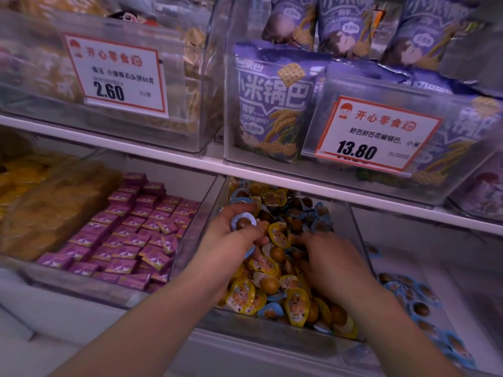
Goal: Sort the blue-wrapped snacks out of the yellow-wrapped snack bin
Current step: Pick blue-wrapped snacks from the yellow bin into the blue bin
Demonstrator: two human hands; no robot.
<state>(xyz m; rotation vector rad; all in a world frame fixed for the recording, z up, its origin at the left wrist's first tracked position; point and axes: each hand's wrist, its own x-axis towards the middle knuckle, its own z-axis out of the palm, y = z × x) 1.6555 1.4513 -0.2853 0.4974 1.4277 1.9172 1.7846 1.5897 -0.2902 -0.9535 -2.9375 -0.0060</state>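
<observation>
In the clear plastic bin (356,229) on the lower shelf, mid-frame, both hands are working a mixed pile of small sealed snack cups. Going left to right: left hand (231,240) is holding blue-wrapped cups, fingers curled round one round blue-rimmed cup with a brown ball inside (243,222), with another blue edge showing under the palm. Yellow-wrapped cups with a cartoon face on the film (277,234) are lying between the hands and toward the front. Right hand (330,263) is lying palm-down on the pile, fingers digging in; can't tell whether it's gripping anything. More blue cups are sitting mixed in at the bin's back right (318,216), and a separate batch of blue ones is lying in the next bin to the right (408,292).

Handling, my read: light, stiff little tubs, slick film lids, likely sliding over each other. Best pinching across the rim, not the lid; several are fitting in one palm.
</observation>
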